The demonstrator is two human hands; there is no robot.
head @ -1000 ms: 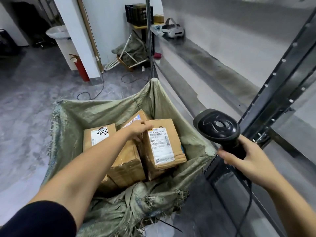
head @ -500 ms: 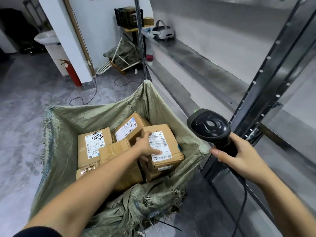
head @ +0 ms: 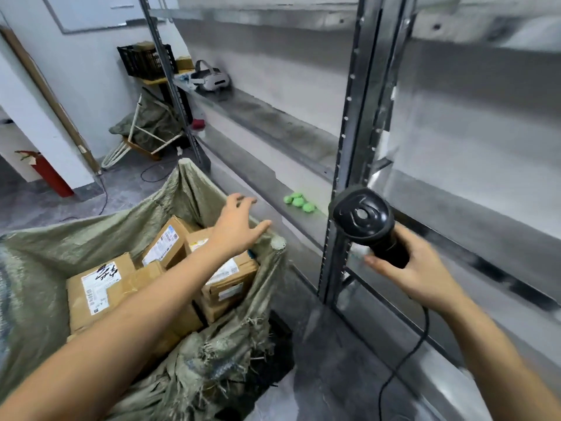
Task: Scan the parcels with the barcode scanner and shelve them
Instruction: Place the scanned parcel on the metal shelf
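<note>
The parcels (head: 100, 287) lie in the sack (head: 36, 268), left of the rack (head: 349, 165). A headset (head: 212, 77) sits far back on a shelf (head: 273, 123). The scanner (head: 364, 217) is before the rack's post.

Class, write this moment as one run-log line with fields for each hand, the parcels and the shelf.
left hand: open, above sack | right hand: grips barcode scanner | parcels: in sack | shelf: no parcel visible

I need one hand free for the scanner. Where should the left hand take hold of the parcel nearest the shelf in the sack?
Probably by its upper end, coming from above. The parcel leans tilted against the sack wall, that end raised and free under the open left hand; neighbouring boxes crowd its lower sides. The right hand holds the scanner.
</note>
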